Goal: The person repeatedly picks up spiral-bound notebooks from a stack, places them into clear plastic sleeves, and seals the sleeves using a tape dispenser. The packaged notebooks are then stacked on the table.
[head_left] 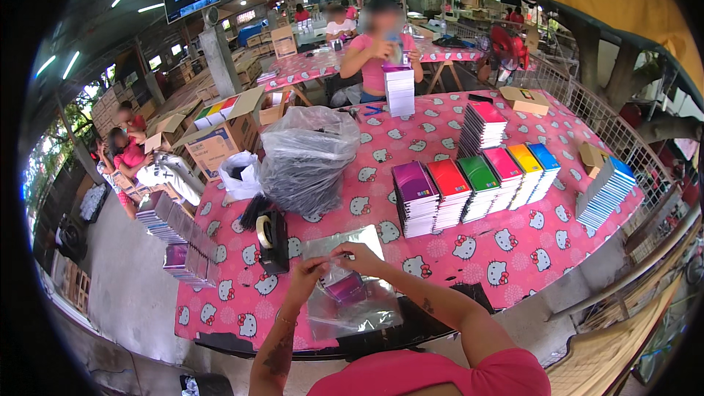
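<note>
My left hand [311,271] and my right hand [357,258] come close together over the near edge of the table, fingers pinched on a clear plastic bag. A purple notebook [346,288] shows below them, apparently inside that bag; my fingers partly cover its upper end. Beneath lie flat, shiny clear plastic sleeves [330,323]. Just left of my hands stands a black tape dispenser [273,242] with a roll of tape. To the right, stacks of spiral notebooks stand in a row: purple [416,182], red [449,177], green, pink, yellow and blue.
A large grey plastic bag [312,158] stands behind the dispenser, beside a small white bag [240,174] and a cardboard box [220,139]. More notebooks line the left edge [187,264] and right edge [607,191]. Across the table a person [385,51] handles a notebook stack [400,92].
</note>
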Available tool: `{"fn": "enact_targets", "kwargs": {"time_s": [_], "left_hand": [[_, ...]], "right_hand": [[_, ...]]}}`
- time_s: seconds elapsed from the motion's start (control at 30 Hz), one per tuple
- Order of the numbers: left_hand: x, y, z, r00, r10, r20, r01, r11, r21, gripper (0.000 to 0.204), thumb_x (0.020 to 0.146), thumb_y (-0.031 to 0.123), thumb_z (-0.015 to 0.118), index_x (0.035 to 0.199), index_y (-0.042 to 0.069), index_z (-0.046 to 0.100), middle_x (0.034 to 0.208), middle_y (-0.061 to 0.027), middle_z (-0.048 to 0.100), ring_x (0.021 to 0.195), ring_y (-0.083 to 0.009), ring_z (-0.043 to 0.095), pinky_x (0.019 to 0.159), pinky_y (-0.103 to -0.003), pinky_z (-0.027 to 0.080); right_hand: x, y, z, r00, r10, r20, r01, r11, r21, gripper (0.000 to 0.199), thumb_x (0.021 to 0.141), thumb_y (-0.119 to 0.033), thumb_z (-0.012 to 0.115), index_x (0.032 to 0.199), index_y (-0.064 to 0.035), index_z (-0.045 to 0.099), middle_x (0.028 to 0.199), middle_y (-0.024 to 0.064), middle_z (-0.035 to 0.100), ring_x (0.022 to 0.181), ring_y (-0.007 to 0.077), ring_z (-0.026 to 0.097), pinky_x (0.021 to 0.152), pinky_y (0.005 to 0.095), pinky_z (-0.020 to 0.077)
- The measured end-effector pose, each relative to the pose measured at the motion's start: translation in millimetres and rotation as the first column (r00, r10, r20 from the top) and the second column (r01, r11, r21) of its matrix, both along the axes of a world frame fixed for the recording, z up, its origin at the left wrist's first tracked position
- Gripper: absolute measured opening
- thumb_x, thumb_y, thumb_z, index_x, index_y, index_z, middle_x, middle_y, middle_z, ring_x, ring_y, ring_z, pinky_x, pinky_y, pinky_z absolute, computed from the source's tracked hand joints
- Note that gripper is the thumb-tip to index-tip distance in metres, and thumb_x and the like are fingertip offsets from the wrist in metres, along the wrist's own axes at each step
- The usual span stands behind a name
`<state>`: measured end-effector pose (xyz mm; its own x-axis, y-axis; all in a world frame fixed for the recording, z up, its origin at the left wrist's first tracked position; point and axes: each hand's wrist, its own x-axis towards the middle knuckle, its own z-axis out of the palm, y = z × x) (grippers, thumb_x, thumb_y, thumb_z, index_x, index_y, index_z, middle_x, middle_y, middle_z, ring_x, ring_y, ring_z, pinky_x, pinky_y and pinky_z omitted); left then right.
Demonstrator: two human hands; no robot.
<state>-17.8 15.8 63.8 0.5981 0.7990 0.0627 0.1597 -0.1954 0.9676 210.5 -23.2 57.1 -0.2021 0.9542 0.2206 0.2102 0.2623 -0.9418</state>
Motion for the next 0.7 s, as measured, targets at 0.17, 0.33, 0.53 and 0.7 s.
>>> {"fn": "enact_targets", "kwargs": {"time_s": [0.17, 0.33, 0.53, 0.7], "left_hand": [[-13.0, -33.0, 36.0, 0.951, 0.124, -0.283, 0.150, 0.615, 0.774, 0.037, 0.089, 0.021, 0.070, 0.121, 0.003, 0.067, 0.129, -0.0174, 0.063, 0.116, -0.0254, 0.061, 0.096, -0.037, 0.048], [-6.1, -52.7, 48.1, 0.911, 0.172, -0.376, 0.224, 0.559, 0.798, 0.034, 0.083, 0.019, 0.074, 0.113, 0.006, 0.069, 0.130, -0.0201, 0.060, 0.118, -0.0316, 0.058, 0.092, -0.044, 0.049], [-1.5, -30.4, 45.8, 0.939, 0.140, -0.315, 0.072, 0.814, 0.576, 0.027, 0.081, 0.020, 0.075, 0.103, 0.005, 0.070, 0.102, -0.0174, 0.070, 0.091, -0.0314, 0.067, 0.074, -0.043, 0.052], [21.3, -28.0, 49.6, 0.886, 0.297, -0.357, -0.021, 0.794, 0.607, 0.019, 0.081, 0.021, 0.072, 0.093, 0.006, 0.070, 0.082, -0.0148, 0.072, 0.072, -0.0330, 0.069, 0.064, -0.044, 0.054]], "right_hand": [[9.0, -30.8, 29.1, 0.911, -0.094, 0.402, -0.131, 0.857, 0.498, 0.041, 0.086, -0.027, 0.075, 0.121, -0.0074, 0.065, 0.123, 0.0091, 0.063, 0.115, 0.0281, 0.058, 0.099, 0.0423, 0.0447], [8.2, -33.5, 19.0, 0.891, -0.058, 0.450, -0.201, 0.839, 0.506, 0.032, 0.081, -0.022, 0.075, 0.107, -0.0080, 0.065, 0.114, 0.0093, 0.062, 0.111, 0.0312, 0.057, 0.094, 0.0437, 0.0457], [-4.8, -35.8, 37.2, 0.883, -0.089, 0.460, -0.129, 0.898, 0.420, 0.022, 0.082, -0.013, 0.070, 0.102, -0.0063, 0.065, 0.097, 0.0108, 0.063, 0.096, 0.0333, 0.061, 0.085, 0.0424, 0.0476], [-17.0, -31.8, 42.5, 0.888, -0.155, 0.433, 0.045, 0.966, 0.254, 0.032, 0.083, -0.012, 0.068, 0.112, -0.0040, 0.056, 0.090, 0.0127, 0.063, 0.088, 0.0371, 0.064, 0.076, 0.0450, 0.0501]]}}
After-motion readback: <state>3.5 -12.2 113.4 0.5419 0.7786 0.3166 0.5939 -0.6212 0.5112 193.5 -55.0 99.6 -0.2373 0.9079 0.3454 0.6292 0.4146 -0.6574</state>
